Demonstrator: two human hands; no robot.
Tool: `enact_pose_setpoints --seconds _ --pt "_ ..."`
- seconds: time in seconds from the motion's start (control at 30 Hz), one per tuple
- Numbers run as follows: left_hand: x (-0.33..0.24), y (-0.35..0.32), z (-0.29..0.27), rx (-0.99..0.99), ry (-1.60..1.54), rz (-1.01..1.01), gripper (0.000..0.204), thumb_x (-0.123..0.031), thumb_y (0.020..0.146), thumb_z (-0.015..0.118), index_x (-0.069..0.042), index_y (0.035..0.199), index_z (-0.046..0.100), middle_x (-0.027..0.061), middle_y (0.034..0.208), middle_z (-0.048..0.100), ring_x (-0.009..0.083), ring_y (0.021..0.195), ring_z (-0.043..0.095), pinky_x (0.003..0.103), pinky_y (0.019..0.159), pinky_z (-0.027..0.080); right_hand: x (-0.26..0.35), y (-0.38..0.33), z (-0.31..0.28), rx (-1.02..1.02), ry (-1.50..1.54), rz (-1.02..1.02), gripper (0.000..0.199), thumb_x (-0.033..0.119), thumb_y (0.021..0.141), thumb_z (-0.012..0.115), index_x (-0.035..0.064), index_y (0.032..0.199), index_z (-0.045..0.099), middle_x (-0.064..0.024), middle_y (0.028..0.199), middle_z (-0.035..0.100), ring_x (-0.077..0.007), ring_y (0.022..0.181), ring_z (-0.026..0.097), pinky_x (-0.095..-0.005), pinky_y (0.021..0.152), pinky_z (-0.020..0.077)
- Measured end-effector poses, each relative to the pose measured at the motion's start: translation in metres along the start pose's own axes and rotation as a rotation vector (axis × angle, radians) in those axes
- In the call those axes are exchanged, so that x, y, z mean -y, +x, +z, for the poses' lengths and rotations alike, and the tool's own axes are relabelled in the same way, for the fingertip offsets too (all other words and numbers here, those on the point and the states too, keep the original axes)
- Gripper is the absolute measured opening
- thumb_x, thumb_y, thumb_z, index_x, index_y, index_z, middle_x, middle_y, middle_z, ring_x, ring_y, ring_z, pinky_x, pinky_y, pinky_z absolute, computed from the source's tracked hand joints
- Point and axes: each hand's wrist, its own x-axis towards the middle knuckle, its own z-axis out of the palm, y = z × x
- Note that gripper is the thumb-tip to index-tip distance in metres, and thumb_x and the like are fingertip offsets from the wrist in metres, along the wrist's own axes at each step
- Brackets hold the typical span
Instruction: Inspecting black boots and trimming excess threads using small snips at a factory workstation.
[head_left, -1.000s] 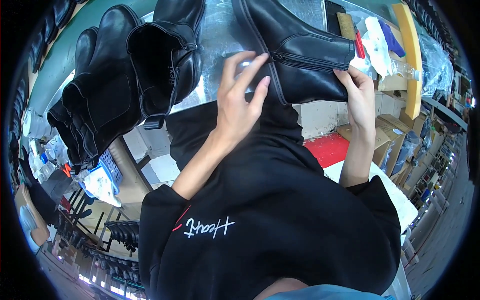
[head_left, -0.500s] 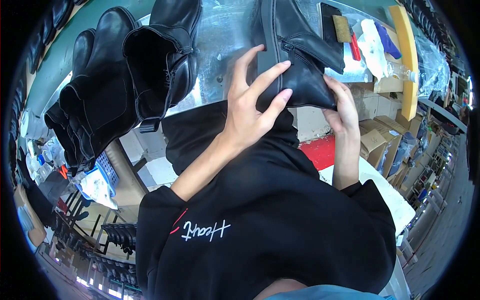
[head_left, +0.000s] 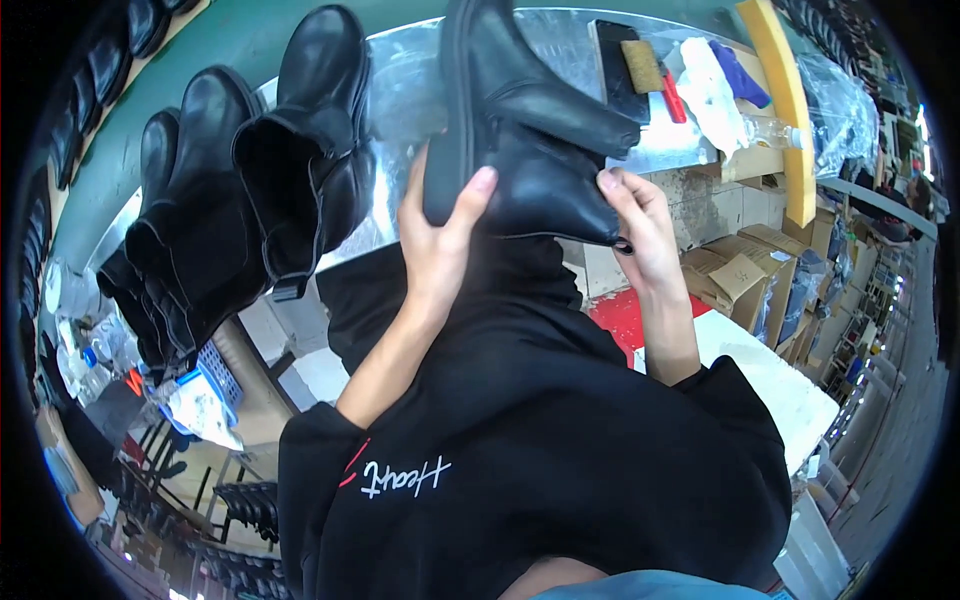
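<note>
A black leather ankle boot (head_left: 545, 195) lies on its side in the air above the near edge of the metal-topped bench, its sole facing left. My left hand (head_left: 435, 245) is closed round the heel, thumb on the boot's side and the other fingers hidden behind the sole. At the boot's top opening, my right hand (head_left: 648, 230) pinches the rim near a small pull loop. To the left stand more black boots: one with its opening toward me (head_left: 345, 200), and others (head_left: 205, 215) beside it at the bench's left end.
Along the bench's right side lie a black phone-like slab (head_left: 612, 75), a tan block (head_left: 641, 66), a red-handled tool (head_left: 674, 100), white cloth (head_left: 708, 90) and a clear bottle (head_left: 768, 132). A yellow strip (head_left: 795, 150) edges that end. Cardboard boxes (head_left: 735, 282) stand below right; a blue basket (head_left: 218, 372) sits lower left.
The boot has shifted left and turned, so the zip seen before no longer shows. My left hand's spread fingers have gone from its side to round the heel. My right hand moved left with it.
</note>
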Motion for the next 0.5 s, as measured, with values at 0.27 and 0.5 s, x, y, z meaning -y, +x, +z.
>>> enact_pose_setpoints --seconds 0.27,0.5 --pt "-0.014 -0.020 -0.002 -0.044 -0.177 0.006 0.055 -0.023 0.086 0.073 0.003 0.129 0.051 0.0106 0.113 0.060 0.0156 0.103 0.058 0.029 0.093 0.045 -0.010 0.060 -0.023 -0.095 -0.419 -0.471 0.024 0.020 0.098 0.058 0.0000 0.085 0.060 -0.0123 0.104 0.068 -0.0215 0.093 0.067 -0.0344 0.083 0.0530" --pt "-0.102 -0.028 0.013 0.122 0.075 0.160 0.062 -0.022 0.081 0.077 0.001 0.131 0.049 0.0089 0.113 0.059 0.0168 0.104 0.057 0.031 0.095 0.044 -0.040 0.141 0.034 -0.331 -0.435 -0.865 0.032 0.012 0.090 0.063 -0.0010 0.119 0.063 -0.0133 0.123 0.060 -0.0279 0.124 0.051 -0.0383 0.102 0.0398"
